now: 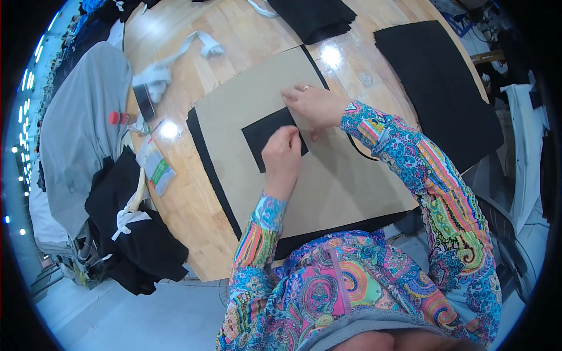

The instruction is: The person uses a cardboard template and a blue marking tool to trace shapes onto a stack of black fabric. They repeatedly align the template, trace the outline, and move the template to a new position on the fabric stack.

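Observation:
A large beige sheet (234,105), looking like a card template, lies on black fabric (213,175) whose edges show around it. Within the sheet is a black square (257,140); whether it is a cut-out or a piece laid on top, I cannot tell. Over this square my left hand (283,157) is closed, fingertips pinched together; anything between them is too small to make out. My right hand (319,108), a ring on one finger, rests with fingers stretched out on the sheet beside the square's upper right corner.
Black fabric stacks lie at the right (439,88) and far edge (316,17) of the wooden table (181,187). On the left are a white strip (175,55), a dark phone-like object (143,102), a red-capped bottle (120,118) and a plastic packet (157,167). Grey cloth (82,128) hangs beyond.

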`<control>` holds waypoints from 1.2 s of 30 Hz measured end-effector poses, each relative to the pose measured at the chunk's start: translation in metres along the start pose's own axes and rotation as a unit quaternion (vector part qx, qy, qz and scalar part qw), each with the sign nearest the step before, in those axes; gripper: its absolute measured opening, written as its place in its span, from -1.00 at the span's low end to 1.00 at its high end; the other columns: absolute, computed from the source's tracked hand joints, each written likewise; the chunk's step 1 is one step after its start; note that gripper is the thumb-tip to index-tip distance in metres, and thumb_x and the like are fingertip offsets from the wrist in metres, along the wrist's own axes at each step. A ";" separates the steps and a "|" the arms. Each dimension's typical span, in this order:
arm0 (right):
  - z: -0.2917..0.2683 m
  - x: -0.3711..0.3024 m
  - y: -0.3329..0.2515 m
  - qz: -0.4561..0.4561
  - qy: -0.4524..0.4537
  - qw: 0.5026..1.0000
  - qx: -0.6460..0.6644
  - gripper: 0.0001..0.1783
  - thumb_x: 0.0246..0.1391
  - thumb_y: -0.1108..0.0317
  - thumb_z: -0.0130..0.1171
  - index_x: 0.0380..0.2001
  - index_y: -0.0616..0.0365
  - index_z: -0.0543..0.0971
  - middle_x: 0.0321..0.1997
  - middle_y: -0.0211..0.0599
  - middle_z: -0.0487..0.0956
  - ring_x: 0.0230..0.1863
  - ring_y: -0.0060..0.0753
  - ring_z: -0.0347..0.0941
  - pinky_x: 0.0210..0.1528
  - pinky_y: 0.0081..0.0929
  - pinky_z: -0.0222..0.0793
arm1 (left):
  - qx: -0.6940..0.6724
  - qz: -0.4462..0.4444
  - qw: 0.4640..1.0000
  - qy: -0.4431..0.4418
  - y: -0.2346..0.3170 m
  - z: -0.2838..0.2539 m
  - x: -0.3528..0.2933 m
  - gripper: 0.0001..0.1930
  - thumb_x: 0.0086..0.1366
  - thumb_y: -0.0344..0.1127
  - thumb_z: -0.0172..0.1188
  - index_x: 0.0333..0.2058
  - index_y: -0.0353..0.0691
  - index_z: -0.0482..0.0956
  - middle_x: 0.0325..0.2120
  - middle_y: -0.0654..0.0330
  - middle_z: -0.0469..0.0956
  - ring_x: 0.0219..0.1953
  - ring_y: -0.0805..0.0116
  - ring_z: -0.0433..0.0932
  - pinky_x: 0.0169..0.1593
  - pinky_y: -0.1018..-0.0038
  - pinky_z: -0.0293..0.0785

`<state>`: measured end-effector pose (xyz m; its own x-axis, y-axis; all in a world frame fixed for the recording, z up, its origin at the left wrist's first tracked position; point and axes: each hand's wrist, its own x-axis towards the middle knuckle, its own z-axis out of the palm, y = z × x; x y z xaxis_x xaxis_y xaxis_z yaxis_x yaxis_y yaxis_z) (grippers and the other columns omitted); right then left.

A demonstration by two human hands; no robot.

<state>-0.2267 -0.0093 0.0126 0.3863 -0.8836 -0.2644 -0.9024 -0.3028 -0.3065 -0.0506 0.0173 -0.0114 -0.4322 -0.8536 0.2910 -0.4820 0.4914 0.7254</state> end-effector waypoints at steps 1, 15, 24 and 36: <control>0.002 0.005 -0.005 -0.015 0.004 1.000 0.001 0.12 -0.67 0.24 0.60 0.11 0.40 0.33 0.30 -0.08 0.21 0.27 0.01 0.16 0.27 -0.36 0.22 | 0.014 0.010 1.000 -0.005 0.000 -0.008 -0.013 -0.95 0.17 -0.48 0.19 -0.39 -0.32 0.56 -0.54 0.09 0.56 -0.54 0.28 0.57 -0.40 0.43 0.47; -0.005 0.003 -0.004 -0.003 -0.008 1.000 0.005 0.11 -0.65 0.27 0.59 0.12 0.39 0.32 0.31 -0.08 0.21 0.30 0.03 0.13 0.27 -0.33 0.23 | -0.075 -0.128 0.988 0.026 -0.006 -0.007 0.028 -0.91 0.21 -0.42 0.16 -0.35 -0.32 0.56 -0.48 0.04 0.63 -0.45 0.26 0.63 -0.34 0.44 0.50; -0.006 0.002 -0.003 0.000 -0.013 1.000 0.011 0.08 -0.67 0.28 0.59 0.09 0.35 0.36 0.29 -0.07 0.23 0.28 0.03 0.15 0.25 -0.31 0.24 | -0.031 -0.139 0.990 0.014 -0.013 0.004 0.041 -0.88 0.21 -0.38 0.16 -0.33 -0.30 0.57 -0.46 0.04 0.64 -0.43 0.24 0.64 -0.34 0.43 0.51; -0.003 0.006 -0.002 -0.003 -0.014 1.000 0.010 0.12 -0.66 0.24 0.60 0.11 0.41 0.32 0.31 -0.09 0.19 0.30 0.03 0.12 0.27 -0.35 0.22 | -0.018 -0.104 0.985 -0.137 0.012 -0.020 -0.021 -0.92 0.19 -0.43 0.16 -0.36 -0.31 0.56 -0.53 0.10 0.59 -0.49 0.34 0.59 -0.38 0.48 0.48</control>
<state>-0.2234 -0.0151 0.0143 0.3974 -0.8711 -0.2886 -0.8962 -0.3007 -0.3264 -0.0323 0.0377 0.0037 -0.5185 -0.8541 -0.0413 -0.5567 0.3006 0.7744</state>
